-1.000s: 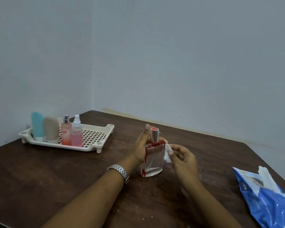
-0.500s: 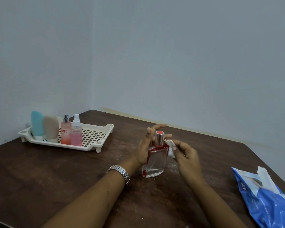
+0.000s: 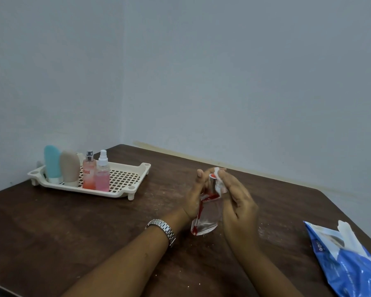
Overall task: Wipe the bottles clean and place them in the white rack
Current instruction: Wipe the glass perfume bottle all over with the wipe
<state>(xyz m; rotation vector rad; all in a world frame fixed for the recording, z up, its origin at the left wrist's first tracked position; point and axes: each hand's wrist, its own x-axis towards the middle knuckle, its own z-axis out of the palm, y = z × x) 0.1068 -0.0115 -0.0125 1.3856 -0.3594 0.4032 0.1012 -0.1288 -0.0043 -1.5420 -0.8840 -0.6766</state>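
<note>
A clear glass perfume bottle (image 3: 207,217) with red trim and a silver cap stands on the brown table, tilted slightly. My left hand (image 3: 196,195) grips its far side, fingers curled behind the neck. My right hand (image 3: 237,200) pinches a white wipe (image 3: 218,181) and presses it against the bottle's cap and shoulder. The white rack (image 3: 124,179) sits at the back left of the table. It holds a blue tube, a beige tube, an orange-pink spray bottle and a pink spray bottle (image 3: 102,171), all upright in its left half.
A blue and white wipes packet (image 3: 349,260) lies at the table's right edge, a wipe sticking out of it. White crumbs speckle the dark wooden table (image 3: 73,228). Grey walls meet in a corner behind the rack. A metal watch is on my left wrist.
My right hand has lifted the wipe from the bottle's side up to its cap. My left hand has shifted its fingers around the neck, and the bottle tilted a little.
</note>
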